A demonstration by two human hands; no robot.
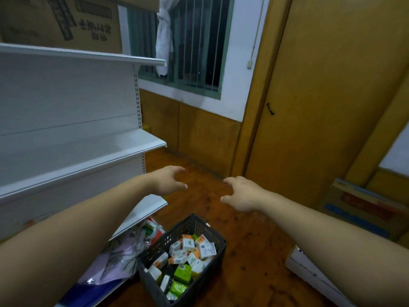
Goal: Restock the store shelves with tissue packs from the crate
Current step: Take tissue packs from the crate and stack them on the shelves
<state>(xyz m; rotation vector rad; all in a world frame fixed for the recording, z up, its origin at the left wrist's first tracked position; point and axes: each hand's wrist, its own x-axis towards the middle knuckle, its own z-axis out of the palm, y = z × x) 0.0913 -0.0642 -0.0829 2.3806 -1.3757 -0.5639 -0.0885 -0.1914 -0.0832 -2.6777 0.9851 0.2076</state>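
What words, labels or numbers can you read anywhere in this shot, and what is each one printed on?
Nothing reads clearly enough to quote.
cardboard box on the top shelf: large dark characters, upside down, blurred.
tissue packs in the crate: print and square codes, too small.
plastic bag under the lowest shelf: green print, blurred.
carton at far right: red and blue bands, no legible text.
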